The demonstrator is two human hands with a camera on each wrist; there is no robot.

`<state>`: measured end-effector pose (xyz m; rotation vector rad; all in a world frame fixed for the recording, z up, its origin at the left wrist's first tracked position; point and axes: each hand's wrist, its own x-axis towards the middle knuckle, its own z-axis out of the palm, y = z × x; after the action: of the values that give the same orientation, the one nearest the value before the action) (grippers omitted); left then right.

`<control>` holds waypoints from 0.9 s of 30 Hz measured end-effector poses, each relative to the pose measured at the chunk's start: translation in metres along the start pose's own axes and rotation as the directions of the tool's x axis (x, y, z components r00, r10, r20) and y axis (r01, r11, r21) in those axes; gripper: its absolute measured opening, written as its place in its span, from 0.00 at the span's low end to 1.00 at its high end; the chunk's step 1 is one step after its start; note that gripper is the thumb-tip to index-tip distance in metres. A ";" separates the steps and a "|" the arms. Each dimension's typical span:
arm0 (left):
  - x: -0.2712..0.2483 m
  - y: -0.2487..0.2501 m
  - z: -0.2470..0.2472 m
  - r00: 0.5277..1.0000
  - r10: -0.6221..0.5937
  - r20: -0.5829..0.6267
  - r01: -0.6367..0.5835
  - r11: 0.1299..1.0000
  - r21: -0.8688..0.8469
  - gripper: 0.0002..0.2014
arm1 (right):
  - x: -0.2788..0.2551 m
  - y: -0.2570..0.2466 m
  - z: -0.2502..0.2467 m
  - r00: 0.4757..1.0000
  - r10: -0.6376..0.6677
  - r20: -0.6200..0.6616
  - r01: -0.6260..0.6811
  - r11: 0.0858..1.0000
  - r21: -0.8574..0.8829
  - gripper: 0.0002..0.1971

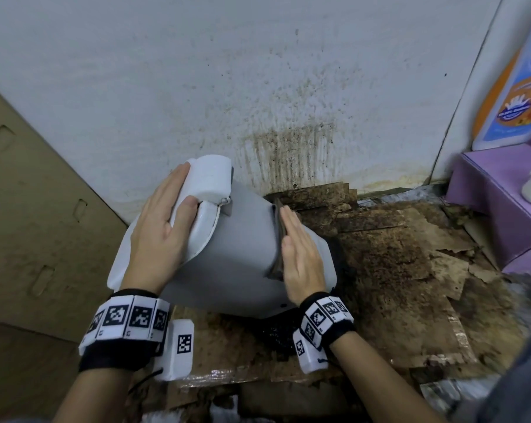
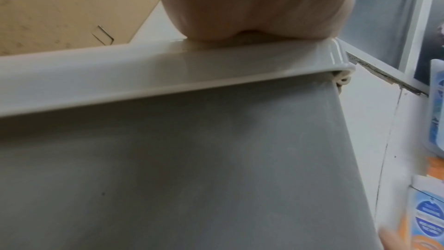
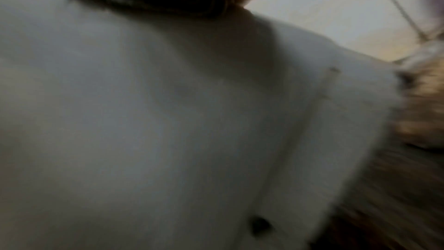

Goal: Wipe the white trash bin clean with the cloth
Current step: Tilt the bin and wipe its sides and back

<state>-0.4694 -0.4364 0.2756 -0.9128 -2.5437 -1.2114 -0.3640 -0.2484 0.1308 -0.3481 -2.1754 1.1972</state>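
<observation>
White trash bin (image 1: 236, 254) lies tilted between both flat hands.

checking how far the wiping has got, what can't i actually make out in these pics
- Cloth: head view shows only a dark edge; the right hand lies flat over it. Right wrist view is blurred.
- Trash bin inside and far side: hidden by its closed lid and tilted body.
- Left hand fingertips: left wrist view shows only the palm pressed on the lid rim.
- Bottle label: cut off by the right edge, too small to read.
</observation>
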 end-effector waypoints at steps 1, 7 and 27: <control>0.000 0.001 0.001 1.000 0.002 0.001 -0.002 1.000 0.000 0.30 | -0.006 0.014 -0.002 0.999 0.027 -0.024 -0.027 1.000 -0.009 0.30; 0.000 0.006 0.003 1.000 0.009 0.000 -0.009 1.000 0.004 0.30 | -0.034 0.067 -0.010 0.973 0.196 -0.123 -0.195 0.981 0.022 0.30; 0.000 0.010 0.008 1.000 -0.009 -0.021 0.011 0.998 0.061 0.27 | -0.020 0.011 0.014 0.929 0.277 -0.245 -0.263 0.961 0.089 0.34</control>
<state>-0.4624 -0.4255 0.2770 -0.8707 -2.5573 -1.1329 -0.3580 -0.2620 0.1082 -0.7576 -1.9101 1.2766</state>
